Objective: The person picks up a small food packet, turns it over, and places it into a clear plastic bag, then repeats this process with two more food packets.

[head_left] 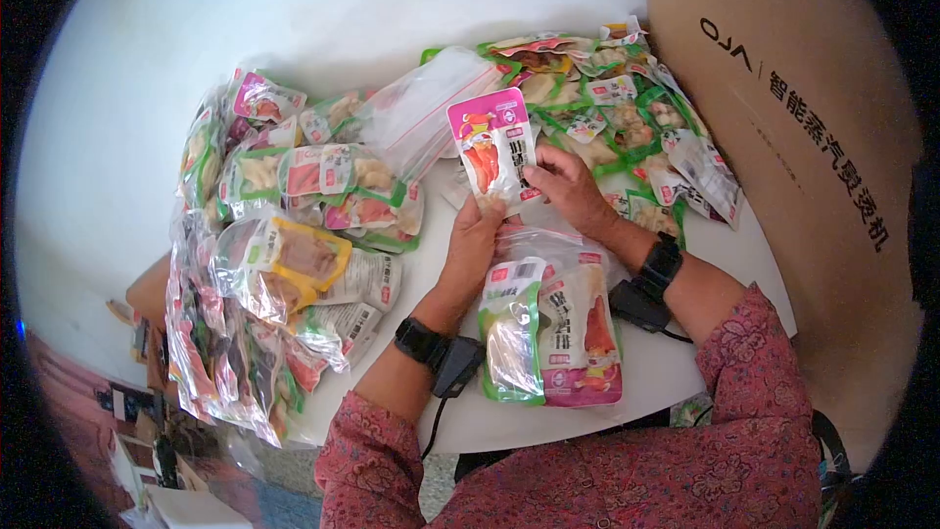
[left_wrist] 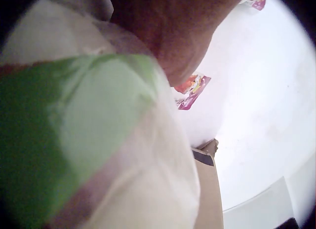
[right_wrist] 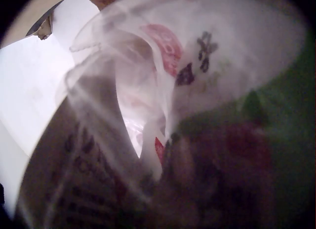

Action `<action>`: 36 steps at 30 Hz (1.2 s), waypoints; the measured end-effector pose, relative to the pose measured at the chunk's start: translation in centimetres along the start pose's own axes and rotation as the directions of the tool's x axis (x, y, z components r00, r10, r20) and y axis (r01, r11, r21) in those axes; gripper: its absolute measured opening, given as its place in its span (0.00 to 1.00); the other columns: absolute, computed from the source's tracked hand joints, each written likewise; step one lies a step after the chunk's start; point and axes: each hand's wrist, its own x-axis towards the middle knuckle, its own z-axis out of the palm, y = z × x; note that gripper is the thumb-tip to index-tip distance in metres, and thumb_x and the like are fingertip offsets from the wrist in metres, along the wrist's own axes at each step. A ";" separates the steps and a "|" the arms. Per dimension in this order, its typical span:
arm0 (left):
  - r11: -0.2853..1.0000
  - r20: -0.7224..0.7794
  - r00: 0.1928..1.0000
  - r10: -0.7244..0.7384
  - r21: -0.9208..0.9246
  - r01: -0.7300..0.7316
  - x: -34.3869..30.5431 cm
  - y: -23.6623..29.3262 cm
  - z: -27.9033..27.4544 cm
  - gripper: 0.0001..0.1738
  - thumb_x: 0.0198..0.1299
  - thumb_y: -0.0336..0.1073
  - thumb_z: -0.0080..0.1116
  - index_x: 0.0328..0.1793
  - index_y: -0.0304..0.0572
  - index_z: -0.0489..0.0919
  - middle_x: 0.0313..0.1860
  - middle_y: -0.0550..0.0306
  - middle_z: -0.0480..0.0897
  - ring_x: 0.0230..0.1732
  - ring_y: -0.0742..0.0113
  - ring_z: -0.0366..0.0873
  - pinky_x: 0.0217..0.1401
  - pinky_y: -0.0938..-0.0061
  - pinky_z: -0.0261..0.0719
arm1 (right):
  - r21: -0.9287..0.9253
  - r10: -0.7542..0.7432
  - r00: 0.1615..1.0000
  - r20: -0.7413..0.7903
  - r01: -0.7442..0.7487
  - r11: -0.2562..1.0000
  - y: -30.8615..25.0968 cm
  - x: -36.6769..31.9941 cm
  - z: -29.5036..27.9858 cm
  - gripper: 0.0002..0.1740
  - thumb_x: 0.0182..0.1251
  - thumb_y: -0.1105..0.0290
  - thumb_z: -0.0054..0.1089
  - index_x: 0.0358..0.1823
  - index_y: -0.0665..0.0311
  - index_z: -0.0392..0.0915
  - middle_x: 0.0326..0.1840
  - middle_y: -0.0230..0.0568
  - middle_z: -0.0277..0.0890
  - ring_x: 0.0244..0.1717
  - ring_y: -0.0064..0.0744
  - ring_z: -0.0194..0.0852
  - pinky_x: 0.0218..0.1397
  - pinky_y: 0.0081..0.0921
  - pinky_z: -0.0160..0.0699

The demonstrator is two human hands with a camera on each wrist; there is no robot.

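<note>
White table (head_left: 196, 59), tall cardboard box (head_left: 783, 157) at its right; both forearms reach forward over a clear bag of snack packets (head_left: 553, 328). The left hand (head_left: 470, 250) grips the bottom of a pink snack packet (head_left: 494, 147) held upright beyond the bag, and the right hand (head_left: 568, 186) pinches its side.

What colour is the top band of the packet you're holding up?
Pink, on the packet; head view shows it best.

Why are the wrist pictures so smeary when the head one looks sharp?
Head view: sharp, fisheye-bent, dark corners, white table glaring. Left wrist view: green packet too near the lens, blurred. Right wrist view: clear plastic bag fills the frame, out of focus.
</note>
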 end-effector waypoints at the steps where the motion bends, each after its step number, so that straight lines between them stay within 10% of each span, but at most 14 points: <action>1: 1.000 0.001 1.000 0.000 0.001 0.000 0.1 -0.2 -0.1 0.12 0.63 0.37 0.45 0.50 0.45 0.69 0.27 0.63 0.76 0.22 0.80 0.72 0.19 0.86 0.66 | 0.008 0.005 1.000 -0.015 -0.005 1.000 0.2 0.1 0.0 0.09 0.59 0.70 0.52 0.34 0.69 0.74 0.27 0.32 0.72 0.31 0.18 0.68 0.36 0.19 0.69; 36: 0.999 0.031 0.999 -0.034 -0.016 0.035 0.1 -0.4 -0.6 0.14 0.63 0.37 0.45 0.54 0.47 0.68 0.30 0.63 0.77 0.25 0.80 0.73 0.22 0.86 0.71 | 0.054 0.071 0.995 0.069 -0.075 0.996 1.2 0.2 -0.2 0.08 0.65 0.66 0.45 0.35 0.62 0.71 0.25 0.20 0.63 0.25 0.09 0.57 0.24 0.10 0.59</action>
